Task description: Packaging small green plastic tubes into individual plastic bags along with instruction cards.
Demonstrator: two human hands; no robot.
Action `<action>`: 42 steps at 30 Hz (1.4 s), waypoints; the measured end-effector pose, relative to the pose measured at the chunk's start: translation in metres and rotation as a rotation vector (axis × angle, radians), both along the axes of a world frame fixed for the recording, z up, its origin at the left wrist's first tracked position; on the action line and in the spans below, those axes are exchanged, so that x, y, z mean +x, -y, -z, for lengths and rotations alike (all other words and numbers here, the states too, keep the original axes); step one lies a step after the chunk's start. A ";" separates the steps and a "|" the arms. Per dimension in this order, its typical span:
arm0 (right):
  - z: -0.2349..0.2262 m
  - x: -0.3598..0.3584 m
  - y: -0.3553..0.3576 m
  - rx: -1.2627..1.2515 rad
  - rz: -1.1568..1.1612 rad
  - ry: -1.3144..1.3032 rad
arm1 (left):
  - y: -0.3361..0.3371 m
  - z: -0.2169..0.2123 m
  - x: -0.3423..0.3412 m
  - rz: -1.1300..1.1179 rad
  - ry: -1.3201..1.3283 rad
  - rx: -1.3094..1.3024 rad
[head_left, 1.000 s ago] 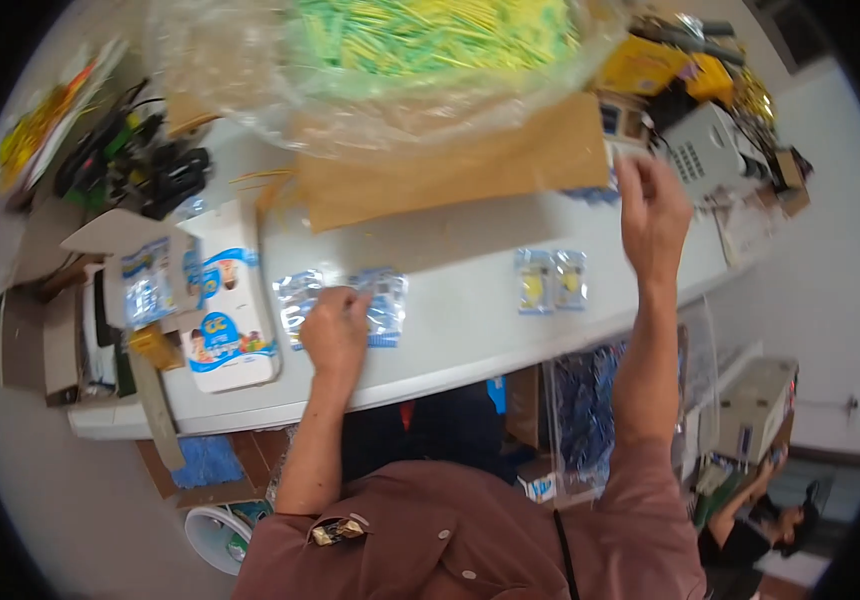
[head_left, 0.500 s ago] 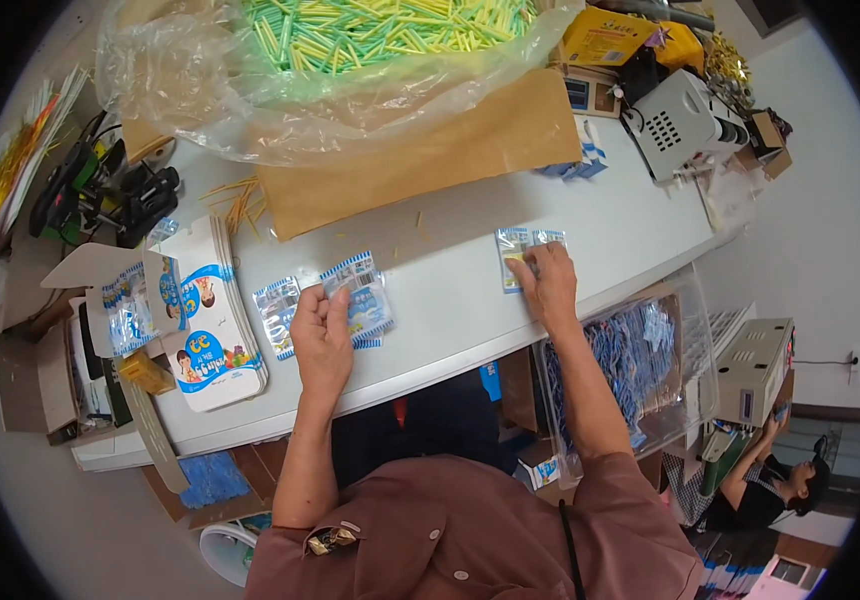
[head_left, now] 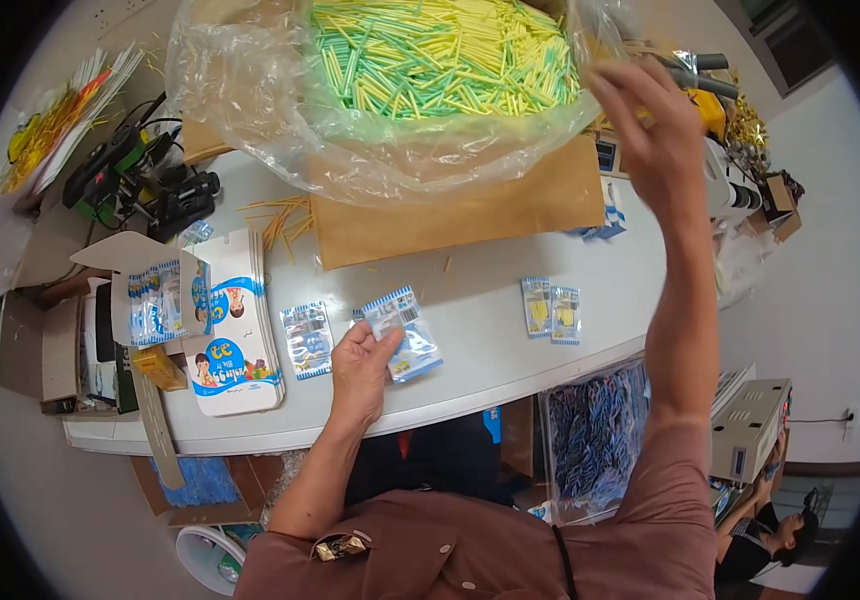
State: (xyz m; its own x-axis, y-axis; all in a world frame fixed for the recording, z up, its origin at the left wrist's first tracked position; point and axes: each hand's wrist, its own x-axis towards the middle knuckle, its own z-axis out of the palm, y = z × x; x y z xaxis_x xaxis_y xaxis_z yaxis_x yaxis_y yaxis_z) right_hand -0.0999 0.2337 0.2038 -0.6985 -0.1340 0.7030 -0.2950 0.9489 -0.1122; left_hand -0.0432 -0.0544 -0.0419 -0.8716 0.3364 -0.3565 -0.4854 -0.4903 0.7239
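A small clear plastic packet with blue-and-white printing (head_left: 407, 335) is pinched by my left hand (head_left: 358, 375), lifted at the table's near side. Another flat packet (head_left: 307, 338) lies just left of it, and part of one shows behind my left fingers. My right hand (head_left: 660, 125) is raised over the right edge of a cardboard box (head_left: 470, 215), fingers stretched and slightly blurred, holding nothing that I can see. Inside the box, a clear plastic liner (head_left: 250, 100) surrounds a heap of thin yellow and green sticks (head_left: 450, 60). Two packets with yellow contents (head_left: 537, 306) lie on the right of the table.
At left are a stack of flat printed cartons (head_left: 240, 375), an open carton of packets (head_left: 155, 300) and a black-and-green device (head_left: 115, 185). Loose sticks (head_left: 280, 220) lie beside the box. Below the table's edge sits a clear bin of blue strands (head_left: 595, 440). Another person (head_left: 765, 530) is at far right.
My right hand has left the two packets at right and risen to the box's right edge. My left hand has lifted a packet from the table. The view has shifted.
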 end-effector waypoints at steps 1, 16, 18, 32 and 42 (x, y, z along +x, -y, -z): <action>-0.002 -0.031 0.001 0.099 0.003 0.080 | -0.001 -0.006 -0.001 0.031 0.009 -0.023; 0.059 -0.181 -0.047 0.733 0.255 0.239 | 0.011 0.003 -0.019 0.103 -0.116 -0.128; 0.056 -0.183 -0.043 0.672 0.192 0.203 | 0.008 -0.002 -0.019 0.080 -0.111 -0.101; 0.019 -0.039 -0.024 -1.115 -0.451 0.303 | 0.012 -0.018 0.001 0.040 -0.105 -0.047; 0.255 0.113 0.042 -1.607 0.060 0.274 | -0.001 -0.010 0.023 -0.039 0.003 0.032</action>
